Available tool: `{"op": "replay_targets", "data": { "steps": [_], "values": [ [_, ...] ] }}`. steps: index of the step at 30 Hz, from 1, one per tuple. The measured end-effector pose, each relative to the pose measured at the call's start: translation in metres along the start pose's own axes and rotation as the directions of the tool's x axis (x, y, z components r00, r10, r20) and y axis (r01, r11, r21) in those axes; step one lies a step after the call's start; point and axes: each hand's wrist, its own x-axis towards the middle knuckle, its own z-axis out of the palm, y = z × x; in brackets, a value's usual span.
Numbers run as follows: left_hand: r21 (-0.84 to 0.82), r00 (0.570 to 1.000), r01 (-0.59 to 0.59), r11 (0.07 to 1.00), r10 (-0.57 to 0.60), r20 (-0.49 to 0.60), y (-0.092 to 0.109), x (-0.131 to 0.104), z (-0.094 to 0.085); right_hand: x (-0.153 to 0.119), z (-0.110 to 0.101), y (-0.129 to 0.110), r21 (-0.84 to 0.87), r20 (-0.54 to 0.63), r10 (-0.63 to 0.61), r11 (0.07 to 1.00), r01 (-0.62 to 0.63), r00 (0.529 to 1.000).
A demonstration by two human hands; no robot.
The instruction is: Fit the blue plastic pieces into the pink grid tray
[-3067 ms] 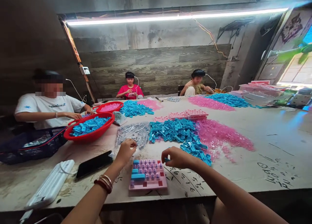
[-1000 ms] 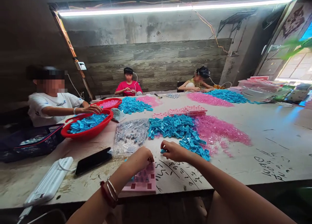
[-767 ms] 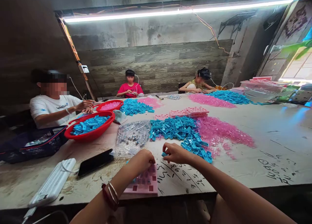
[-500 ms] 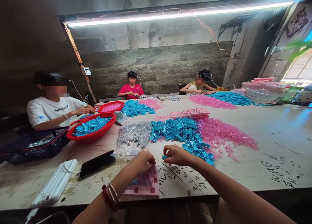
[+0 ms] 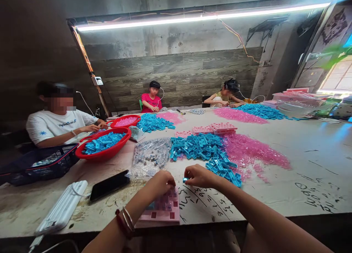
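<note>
My left hand (image 5: 162, 183) rests over a pink tray (image 5: 173, 214) with square holes at the table's front edge; its fingers are bent together, and what they grip, if anything, is hidden. Clear pieces lie on the tray beneath it. To its right, my right hand (image 5: 198, 176) pinches a small blue piece (image 5: 185, 180) just above the table. A pile of blue pieces (image 5: 202, 145) lies behind my right hand, and pink clear pieces (image 5: 253, 150) spread to the right of that pile.
A plastic bag of small parts (image 5: 150, 156), a black phone (image 5: 108, 185) and a white power bank (image 5: 62, 205) lie left. Beyond are red baskets (image 5: 106, 156), a dark blue basket (image 5: 55, 163) and stacked pink trays (image 5: 222, 127). Three people sit around the table.
The blue piece in my right hand has turned slightly, and its end shows brighter. My left hand is nearly unmoved. The person in pink across the table has shifted to the right.
</note>
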Motion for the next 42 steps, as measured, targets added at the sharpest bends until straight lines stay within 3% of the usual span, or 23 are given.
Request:
{"op": "replay_targets", "data": {
  "steps": [4,12,18,42],
  "values": [
    [0.052,1.000,0.011,0.999,-0.011,-0.001,0.003,0.000,0.000,0.001,0.001,0.002,-0.007,0.000,-0.012,1.000,0.012,1.000],
    [0.178,0.995,-0.099,0.979,0.102,-0.011,0.003,-0.003,0.008,0.000,-0.002,0.000,0.024,0.013,-0.039,0.999,0.039,0.999],
    [0.123,0.999,-0.043,0.991,0.044,0.000,0.006,-0.004,0.003,0.000,0.001,0.002,0.085,-0.009,-0.075,0.994,0.076,0.997],
    [-0.097,1.000,-0.009,0.995,0.010,0.007,-0.005,0.002,0.002,0.004,0.009,0.010,0.143,-0.044,-0.130,0.980,0.135,0.991]
  ]
}}
